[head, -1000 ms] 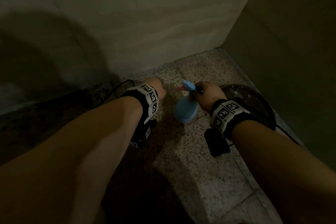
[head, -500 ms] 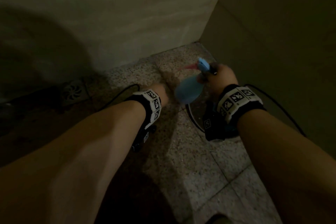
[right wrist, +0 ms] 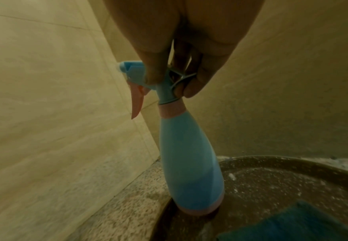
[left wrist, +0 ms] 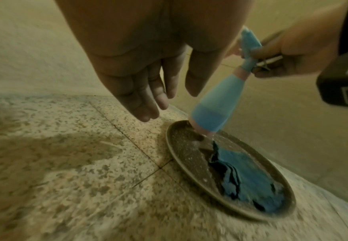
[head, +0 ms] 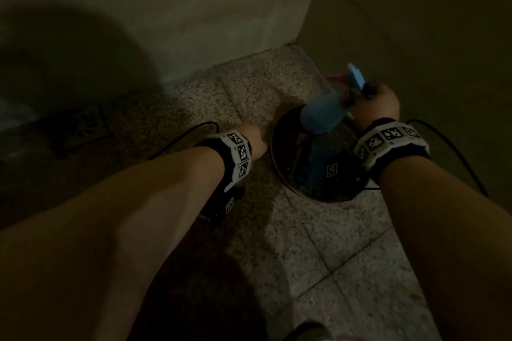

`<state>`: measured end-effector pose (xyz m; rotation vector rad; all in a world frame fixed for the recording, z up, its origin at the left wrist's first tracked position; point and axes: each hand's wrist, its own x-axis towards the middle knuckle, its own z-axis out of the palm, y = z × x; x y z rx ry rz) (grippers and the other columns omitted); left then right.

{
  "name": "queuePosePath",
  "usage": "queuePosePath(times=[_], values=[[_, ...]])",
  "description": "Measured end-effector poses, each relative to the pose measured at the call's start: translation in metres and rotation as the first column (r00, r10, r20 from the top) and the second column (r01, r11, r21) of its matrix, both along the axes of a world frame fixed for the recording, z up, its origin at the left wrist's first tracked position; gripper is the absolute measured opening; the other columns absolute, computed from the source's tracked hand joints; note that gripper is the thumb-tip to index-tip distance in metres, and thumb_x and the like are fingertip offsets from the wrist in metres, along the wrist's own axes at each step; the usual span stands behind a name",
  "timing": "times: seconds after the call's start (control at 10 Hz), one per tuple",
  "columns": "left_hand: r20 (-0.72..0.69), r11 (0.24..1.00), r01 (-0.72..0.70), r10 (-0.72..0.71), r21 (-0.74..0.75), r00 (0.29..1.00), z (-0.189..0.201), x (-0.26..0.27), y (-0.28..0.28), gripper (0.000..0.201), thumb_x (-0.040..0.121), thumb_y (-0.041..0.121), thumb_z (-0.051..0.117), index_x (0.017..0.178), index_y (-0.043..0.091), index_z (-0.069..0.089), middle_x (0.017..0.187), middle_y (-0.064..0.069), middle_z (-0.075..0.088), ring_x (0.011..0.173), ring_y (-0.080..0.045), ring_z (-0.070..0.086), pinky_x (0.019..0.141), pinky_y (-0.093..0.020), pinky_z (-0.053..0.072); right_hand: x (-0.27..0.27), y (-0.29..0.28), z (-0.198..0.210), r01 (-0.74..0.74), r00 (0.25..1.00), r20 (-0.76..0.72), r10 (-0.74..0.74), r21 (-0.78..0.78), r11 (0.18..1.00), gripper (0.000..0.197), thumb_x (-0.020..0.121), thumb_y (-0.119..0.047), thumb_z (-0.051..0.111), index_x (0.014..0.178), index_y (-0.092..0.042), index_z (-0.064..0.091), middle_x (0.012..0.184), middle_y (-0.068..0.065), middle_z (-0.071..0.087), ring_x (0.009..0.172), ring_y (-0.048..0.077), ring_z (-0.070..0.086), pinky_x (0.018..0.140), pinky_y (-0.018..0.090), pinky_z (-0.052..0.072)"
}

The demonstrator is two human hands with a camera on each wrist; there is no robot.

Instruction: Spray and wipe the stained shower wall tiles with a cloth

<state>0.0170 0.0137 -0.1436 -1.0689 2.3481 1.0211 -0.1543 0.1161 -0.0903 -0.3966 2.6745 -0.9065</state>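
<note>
1. The right hand (right wrist: 181, 48) pinches the spray bottle (right wrist: 189, 163) by its neck, just under the blue head: the thumb lies on one side, and the fingers (right wrist: 198, 84) curl round the other side, behind a small wire clip. None of them is on the trigger.

2. The left hand (left wrist: 148, 68) holds nothing. Its fingers (left wrist: 148, 104) hang straight and close together, pointing down at the floor (left wrist: 86, 163), just beside the bottle but not touching it.

3. The step in hand looks like carrying the bottle over the dish (left wrist: 181, 156) in the corner. If spraying comes next, I judge the grip should shift so that a finger reaches the pink trigger (right wrist: 137, 101) and the nozzle faces the wall tiles (right wrist: 45, 97).

4. The pinch is high on the bottle, so the body can swing. A fuller wrap round the neck would steady it.

5. The bottle is pale blue with a pink collar and a pink base band. It tilts, with its base low over the near rim of the dish; whether it touches the rim I cannot tell. A darker band in the lower body suggests it is part full.

6. The cloth (left wrist: 247, 176), blue and crumpled, lies in the dark speckled dish, free for the left hand to take.

7. The wall tiles are beige and dim; no stains can be made out.
</note>
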Motion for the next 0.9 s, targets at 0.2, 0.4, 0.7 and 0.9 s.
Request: queuePosePath(times=[0.2, 0.4, 0.7, 0.9], values=[[0.005, 0.995, -0.091, 0.092, -0.047, 0.996, -0.002, -0.007, -0.006, 0.014, 0.095, 0.019, 0.047, 0.086, 0.017, 0.057, 0.073, -0.001, 0.045, 0.061, -0.012, 0.038, 0.078, -0.026, 0.037, -0.011, 0.000, -0.020, -0.006, 1.000, 0.005, 0.006, 0.002, 1.000, 0.033, 0.092, -0.017, 0.054, 0.122, -0.003, 0.057, 0.128, 0.018, 0.056, 0.118, 0.033, 0.052, 0.098, 0.040, 0.044], [0.005, 0.993, -0.113, 0.113, -0.036, 0.994, -0.006, -0.007, -0.010, 0.039, 0.094, 0.020, 0.050, 0.128, 0.002, 0.054, 0.129, -0.015, 0.058, 0.106, -0.023, 0.056, 0.096, -0.030, 0.041, -0.023, -0.008, -0.032, -0.012, 1.000, 0.000, 0.012, 0.077, 0.997, 0.037, 0.093, -0.020, 0.054, 0.127, -0.005, 0.053, 0.131, 0.017, 0.054, 0.121, 0.034, 0.051, 0.102, 0.045, 0.043], [0.044, 0.994, -0.101, 0.103, -0.043, 0.994, -0.018, -0.006, -0.007, 0.036, 0.094, 0.020, 0.049, 0.121, -0.003, 0.057, 0.125, -0.019, 0.060, 0.117, -0.031, 0.056, 0.096, -0.033, 0.043, -0.039, -0.023, -0.034, -0.154, 0.987, 0.084, 0.140, 0.203, 0.967, 0.051, 0.089, -0.033, 0.055, 0.133, -0.010, 0.043, 0.130, 0.016, 0.052, 0.113, 0.032, 0.055, 0.078, 0.033, 0.045], [0.042, 0.995, -0.089, 0.088, 0.044, 0.995, -0.033, -0.002, -0.023, 0.050, 0.098, 0.020, 0.044, 0.146, 0.014, 0.032, 0.149, -0.010, 0.038, 0.131, -0.028, 0.043, 0.107, -0.035, 0.040, -0.032, -0.012, -0.041, -0.048, 0.993, -0.090, 0.079, 0.303, 0.952, 0.068, 0.090, -0.045, 0.051, 0.145, -0.013, 0.025, 0.147, 0.015, 0.027, 0.133, 0.036, 0.030, 0.108, 0.046, 0.030]])
